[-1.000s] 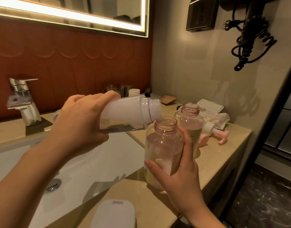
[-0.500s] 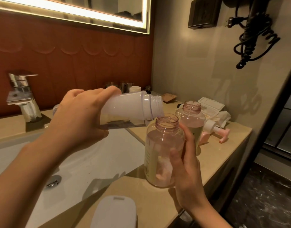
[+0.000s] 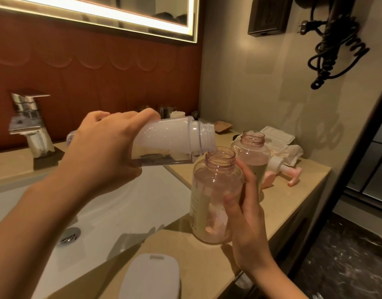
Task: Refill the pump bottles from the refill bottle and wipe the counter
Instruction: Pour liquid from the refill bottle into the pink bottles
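Observation:
My left hand [image 3: 103,145] grips the clear refill bottle [image 3: 172,141], tipped nearly level with its open mouth over the neck of the near pink pump bottle [image 3: 213,190]. That uncapped bottle stands on the beige counter [image 3: 293,190], and my right hand [image 3: 246,214] holds its side, fingers curled round it. A second uncapped pink pump bottle [image 3: 250,154] stands just behind it. A pink and white pump head [image 3: 282,171] lies on the counter to the right of the bottles. I cannot make out a stream of liquid.
A white sink [image 3: 132,203] with a chrome tap [image 3: 28,124] lies left of the bottles. A white wipes pack [image 3: 276,137] and crumpled tissue [image 3: 293,154] sit by the wall. A white lidded pack [image 3: 151,277] lies at the front edge. The counter ends at right, with dark floor below.
The pump bottle went down from being lifted and now stands on the counter. The refill bottle's mouth has dropped closer onto its neck.

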